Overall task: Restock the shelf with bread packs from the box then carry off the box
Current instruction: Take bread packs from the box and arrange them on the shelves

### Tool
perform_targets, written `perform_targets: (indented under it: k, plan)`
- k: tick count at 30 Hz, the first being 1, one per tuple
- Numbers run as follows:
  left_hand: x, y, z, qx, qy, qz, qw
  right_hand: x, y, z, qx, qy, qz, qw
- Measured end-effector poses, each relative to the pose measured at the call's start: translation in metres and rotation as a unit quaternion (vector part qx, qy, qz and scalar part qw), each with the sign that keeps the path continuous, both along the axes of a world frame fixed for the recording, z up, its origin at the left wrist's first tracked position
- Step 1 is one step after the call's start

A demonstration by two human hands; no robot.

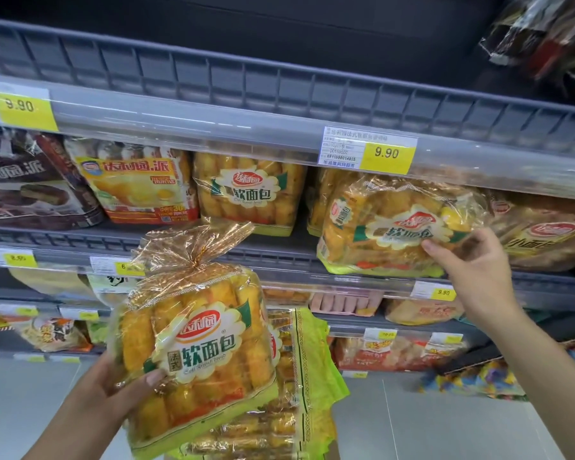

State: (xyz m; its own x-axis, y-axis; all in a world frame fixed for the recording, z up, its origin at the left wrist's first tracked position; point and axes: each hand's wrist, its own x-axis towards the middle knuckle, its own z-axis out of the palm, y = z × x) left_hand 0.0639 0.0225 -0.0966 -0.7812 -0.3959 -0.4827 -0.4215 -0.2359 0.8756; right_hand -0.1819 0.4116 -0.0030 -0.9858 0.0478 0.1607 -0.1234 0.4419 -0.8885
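"Gripping two things at once, are you?"

"Yes. My left hand (pixel 113 390) is closed around a clear cellophane bread pack with a yellow-green base (pixel 193 353), thumb pressed on its front. It stands nearly upright, leaning a little left, long axis running top to bottom, its gathered golden twist of wrapper pointing up towards the grey metal shelf (pixel 279 257). A second pack of the same kind (pixel 296 376) sits right behind it, touching it."

"And the right?"

"My right hand (pixel 472 260) has its fingers curled on the lower right corner of another clear bread pack (pixel 389 227), which rests on the shelf edge, tilted, its long axis lying roughly left to right and its label facing me."

"What do the labels say?"

"A red oval logo over a cream scalloped panel with large green characters, 软面包, and small script below that seems to read 'Soft French bread'. Rows of golden-yellow rolls show through the wrapper."

"Prices?"

"A yellow price tag reading 9.90 (pixel 385 154) sits on the rail just above the shelved pack, beside a white slip whose print is too small to read. Another yellow 9.90 tag (pixel 22 106) is far left."
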Motion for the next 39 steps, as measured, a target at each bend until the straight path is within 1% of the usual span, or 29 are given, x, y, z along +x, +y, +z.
perform_targets:
  k: [2, 4, 5, 7, 10, 15, 17, 21, 24, 27, 29, 31, 32, 34, 36, 39]
  plan:
    - [-0.002, 0.000, 0.003, 0.034, 0.032, 0.002, 0.999, -0.005, -0.004, -0.001, -0.025, 0.017, -0.010, 1.000]
    - [-0.005, 0.003, 0.003, 0.030, 0.045, -0.001, 0.999, -0.014, -0.008, -0.007, -0.042, 0.035, -0.027, 0.998]
    - [-0.005, 0.006, 0.005, 0.044, 0.057, -0.004, 0.997, -0.018, -0.012, -0.009, -0.044, 0.045, -0.034, 0.997]
    - [-0.005, 0.006, 0.005, 0.069, 0.064, 0.000, 0.996, -0.025, -0.019, -0.017, -0.052, 0.056, -0.045, 0.996]
    - [-0.006, 0.008, 0.001, 0.077, 0.061, 0.008, 0.995, -0.032, -0.030, -0.028, -0.067, 0.061, -0.037, 0.995]
    - [-0.006, 0.011, 0.000, 0.051, 0.071, 0.018, 0.996, -0.040, -0.027, -0.057, -0.039, 0.027, -0.011, 0.999]
    - [-0.006, 0.010, -0.003, 0.048, 0.069, 0.013, 0.996, -0.047, -0.023, -0.063, -0.029, 0.008, -0.020, 0.999]
    - [-0.008, 0.009, -0.007, 0.048, 0.058, 0.007, 0.997, -0.058, -0.018, -0.057, 0.003, -0.035, -0.034, 0.999]
    - [-0.010, 0.012, -0.006, 0.051, 0.053, 0.004, 0.997, -0.049, -0.018, -0.049, 0.015, -0.067, -0.033, 0.997]
    - [-0.012, 0.015, 0.000, 0.035, 0.052, 0.000, 0.998, -0.031, -0.016, -0.042, -0.024, -0.085, -0.014, 0.996]
    - [-0.013, 0.016, 0.005, 0.036, 0.063, -0.013, 0.997, -0.013, -0.016, -0.040, -0.063, -0.077, -0.035, 0.994]
    - [-0.014, 0.018, 0.011, 0.037, 0.076, -0.034, 0.996, 0.011, -0.019, -0.042, -0.052, -0.057, -0.053, 0.996]
    - [-0.015, 0.019, 0.014, 0.042, 0.083, -0.042, 0.995, 0.023, -0.023, -0.045, -0.037, -0.059, -0.028, 0.997]
    - [-0.019, 0.020, 0.018, 0.060, 0.086, -0.054, 0.993, 0.045, -0.038, -0.047, -0.021, -0.096, 0.074, 0.992]
    - [-0.025, 0.021, 0.023, 0.064, 0.083, -0.055, 0.993, 0.059, -0.059, -0.047, -0.021, -0.130, 0.164, 0.978]
    - [-0.033, 0.024, 0.032, 0.067, 0.093, -0.062, 0.991, 0.069, -0.090, -0.042, -0.033, -0.191, 0.252, 0.948]
